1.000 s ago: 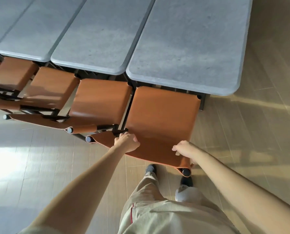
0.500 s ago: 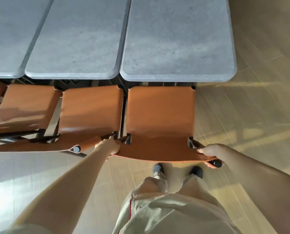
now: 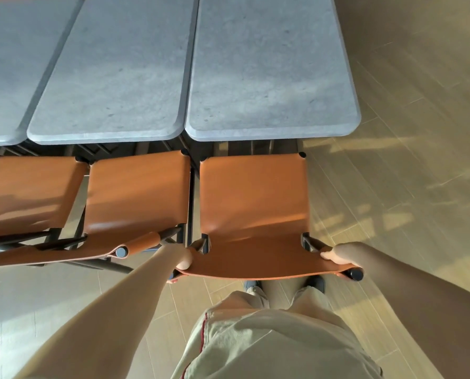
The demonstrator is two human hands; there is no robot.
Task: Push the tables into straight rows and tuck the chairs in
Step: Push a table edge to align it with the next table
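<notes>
chair (image 3: 253,203) squared to table (image 3: 269,77) | right hand (image 3: 340,255) shifted outward

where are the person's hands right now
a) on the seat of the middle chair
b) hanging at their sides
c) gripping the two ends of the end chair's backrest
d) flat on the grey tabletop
c: the left hand and right hand each hold one end of the end chair's backrest.

Mottled pale grey, stone-like, is seen on the tabletops (image 3: 269,77) across the upper frame. Tan-orange leather is shown on the chair seats (image 3: 253,192), with dark frames (image 3: 307,242) and black end caps (image 3: 355,274). Light wood planks are seen in the floor (image 3: 419,132), streaked with sunlight. Beige trousers (image 3: 269,343) carry a red seam stripe at the bottom centre.
</notes>
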